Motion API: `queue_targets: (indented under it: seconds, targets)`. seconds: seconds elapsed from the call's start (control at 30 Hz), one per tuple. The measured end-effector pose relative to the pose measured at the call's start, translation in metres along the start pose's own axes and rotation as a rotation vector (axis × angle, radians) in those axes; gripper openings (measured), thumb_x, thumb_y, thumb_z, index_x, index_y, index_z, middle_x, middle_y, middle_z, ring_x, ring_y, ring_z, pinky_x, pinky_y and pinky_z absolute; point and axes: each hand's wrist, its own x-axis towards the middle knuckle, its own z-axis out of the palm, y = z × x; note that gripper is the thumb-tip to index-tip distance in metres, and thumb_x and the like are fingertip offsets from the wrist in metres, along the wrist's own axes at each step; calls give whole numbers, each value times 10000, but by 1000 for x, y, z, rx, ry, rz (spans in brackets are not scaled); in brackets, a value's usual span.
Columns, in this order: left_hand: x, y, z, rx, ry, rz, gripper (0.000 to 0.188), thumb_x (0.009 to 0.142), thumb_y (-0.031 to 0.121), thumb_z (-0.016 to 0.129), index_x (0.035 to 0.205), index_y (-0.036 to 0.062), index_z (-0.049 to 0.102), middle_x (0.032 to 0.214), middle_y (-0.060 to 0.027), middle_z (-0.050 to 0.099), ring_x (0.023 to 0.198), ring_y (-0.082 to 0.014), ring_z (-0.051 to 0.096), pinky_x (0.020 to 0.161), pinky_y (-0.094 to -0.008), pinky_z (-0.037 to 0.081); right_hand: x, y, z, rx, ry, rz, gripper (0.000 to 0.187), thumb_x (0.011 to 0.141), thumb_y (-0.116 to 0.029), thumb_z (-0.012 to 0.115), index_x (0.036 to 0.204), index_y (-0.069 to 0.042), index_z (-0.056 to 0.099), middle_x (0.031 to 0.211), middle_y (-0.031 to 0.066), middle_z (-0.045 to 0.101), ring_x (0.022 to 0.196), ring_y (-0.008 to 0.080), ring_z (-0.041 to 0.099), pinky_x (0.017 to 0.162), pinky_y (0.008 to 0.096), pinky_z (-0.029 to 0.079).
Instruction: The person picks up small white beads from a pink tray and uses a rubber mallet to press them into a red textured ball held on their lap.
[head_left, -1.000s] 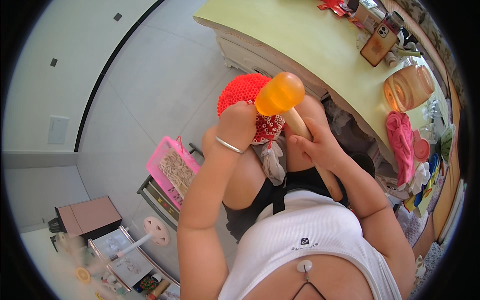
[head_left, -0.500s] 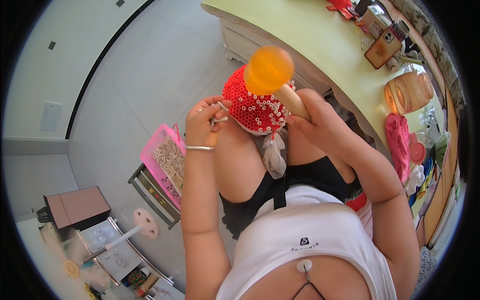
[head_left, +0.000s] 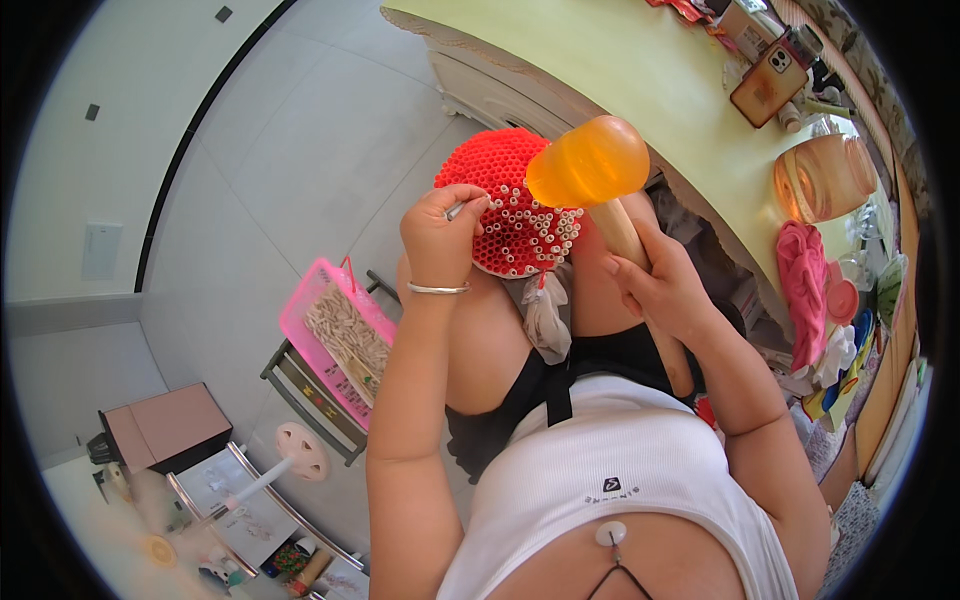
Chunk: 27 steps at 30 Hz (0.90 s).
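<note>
A round red honeycomb-like bundle of small tubes rests between my knees, with short off-white tubular pieces standing in many of its cells, mostly toward the near right. My left hand is at its left edge, pinching a small off-white piece between thumb and fingers; whether more pieces sit in the palm is hidden. My right hand grips the wooden handle of a mallet with a translucent orange head. The mallet head is raised above the bundle's right side. A tied whitish plastic bag hangs at the bundle's near edge.
A pink basket of loose off-white pieces stands on a dark stool to my left. The yellow-green tabletop at right bears a phone, an amber jar and a pink cloth. A pinkish box stands lower left.
My left hand has moved right and onto the bundle's edge with a piece in its fingers. My right hand has shifted the mallet to the right and slightly nearer me.
</note>
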Motion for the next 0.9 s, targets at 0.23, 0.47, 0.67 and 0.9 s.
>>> queue_targets:
  seconds: [0.23,0.47,0.67,0.9]
  targets:
    - [4,0,9,553,84,576,73,777,46,727,844,24,709,796,-133,683,706,-268,655,655,-348,513,3,15,-7,4,-20,0,293,969,-125,621,1212,-3,515,692,-20,498,505,50,485,472,213,401]
    - [3,-2,8,557,92,619,66,782,56,733,834,28,704,788,-124,680,728,-291,653,667,-358,515,0,19,-2,25,-19,10,266,949,-236,682,1102,-46,576,700,-26,505,561,50,477,497,229,399]
    - [0,-4,8,492,112,597,61,783,47,724,835,26,701,779,-122,677,723,-286,648,660,-355,510,0,16,1,47,-41,31,248,962,-205,653,1115,-39,548,708,-26,496,552,47,471,488,224,395]
    - [3,2,6,598,25,614,59,780,41,716,834,25,698,773,-122,670,711,-284,643,655,-357,507,2,22,1,25,-55,11,190,980,-131,608,1112,-25,522,716,-25,486,530,46,479,471,211,396]
